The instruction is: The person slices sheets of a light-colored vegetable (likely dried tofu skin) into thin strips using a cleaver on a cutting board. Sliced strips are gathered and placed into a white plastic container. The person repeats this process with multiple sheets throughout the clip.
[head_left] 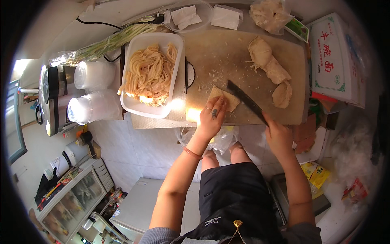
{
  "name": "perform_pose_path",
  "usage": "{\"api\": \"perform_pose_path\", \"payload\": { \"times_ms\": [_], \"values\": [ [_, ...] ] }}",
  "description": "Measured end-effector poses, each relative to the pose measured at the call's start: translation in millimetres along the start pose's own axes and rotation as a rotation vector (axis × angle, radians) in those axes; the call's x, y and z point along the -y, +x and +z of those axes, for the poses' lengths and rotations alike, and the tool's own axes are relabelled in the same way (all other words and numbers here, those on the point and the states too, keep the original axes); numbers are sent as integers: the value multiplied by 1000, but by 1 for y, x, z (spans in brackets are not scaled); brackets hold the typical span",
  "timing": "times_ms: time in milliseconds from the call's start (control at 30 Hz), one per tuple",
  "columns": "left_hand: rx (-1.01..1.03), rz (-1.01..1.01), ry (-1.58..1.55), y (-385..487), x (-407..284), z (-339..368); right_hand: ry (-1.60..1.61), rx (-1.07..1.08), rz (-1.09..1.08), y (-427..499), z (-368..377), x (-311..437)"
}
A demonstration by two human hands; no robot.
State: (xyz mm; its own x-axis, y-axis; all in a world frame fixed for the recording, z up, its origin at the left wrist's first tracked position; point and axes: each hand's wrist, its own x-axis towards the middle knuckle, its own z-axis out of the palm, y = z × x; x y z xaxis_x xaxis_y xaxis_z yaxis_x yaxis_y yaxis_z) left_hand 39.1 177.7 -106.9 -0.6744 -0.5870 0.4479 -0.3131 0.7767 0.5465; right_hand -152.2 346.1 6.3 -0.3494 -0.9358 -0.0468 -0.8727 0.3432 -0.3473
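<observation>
My left hand [214,113] presses down on a flat, textured tan piece of what looks like tripe [230,101], near the front edge of a worn cutting board [213,55]. In my right hand [278,135] is the handle of a kitchen knife [246,100]. Its dark blade slants up and left, its tip just right of the piece. More tripe-like pieces [269,62] lie in a line at the board's right side. Left of the board, a white plastic tub [179,61] holds a heap of cut strips [149,76]. Small scraps dot the board.
Stacked clear plastic containers [91,106] and a metal cooker [53,100] stand at left. Green stalks [112,42] lie behind the tub. A printed white carton [335,61] borders the board at right. Below the front edge hangs a clear plastic bag [225,138].
</observation>
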Motion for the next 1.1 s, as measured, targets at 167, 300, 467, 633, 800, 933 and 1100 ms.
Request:
{"api": "perform_pose_path", "payload": {
  "times_ms": [167, 300, 467, 633, 800, 933, 1100],
  "values": [
    [12, -235, -90, -20, 4, 26, -278, 190, -124, 25, 1, 28],
    [-18, -150, -58, -16, 6, 28, -350, 209, -138, 24, 10, 27],
    [-113, -341, -295, -18, 4, 36, -339, 226, -149, 23, 13, 27],
    [-69, -413, -337, -26, 8, 44, -380, 213, -119, 40, 44, 38],
    [-132, -229, -220, -12, 12, 34, -284, 130, -89, 43, 55, 38],
    [-159, -461, -498, -26, 12, 41, -385, 283, -141, 32, 12, 47],
    [-3, -348, -426, -20, 10, 31, -377, 140, -82, 44, 70, 49]
  ]
}}
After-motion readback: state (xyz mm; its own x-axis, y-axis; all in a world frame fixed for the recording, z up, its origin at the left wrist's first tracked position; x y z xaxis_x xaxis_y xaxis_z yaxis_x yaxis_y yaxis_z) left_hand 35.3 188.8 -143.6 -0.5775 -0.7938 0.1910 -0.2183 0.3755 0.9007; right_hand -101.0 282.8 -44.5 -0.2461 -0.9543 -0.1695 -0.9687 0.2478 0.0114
